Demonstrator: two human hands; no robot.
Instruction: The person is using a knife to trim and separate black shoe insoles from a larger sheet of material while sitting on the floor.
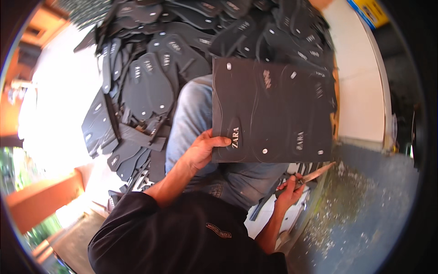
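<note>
My left hand (204, 148) grips the left edge of a flat black sheet (278, 109), thumb on top and the fingers beneath. Moulded sandal sole outlines, pale lettering and small white marks show on its face. The sheet is held up over my lap and hides part of my legs. Below its lower right corner, my right hand (290, 191) is closed round the handle of a knife (319, 172). The knife's long brownish blade points up and to the right, apart from the sheet.
A large heap of cut black soles (148, 86) and offcuts spreads in front of me and to the left. At right are a white panel (358, 77) and a grey floor (365, 214) strewn with pale scraps. A wooden beam (45, 189) stands at left.
</note>
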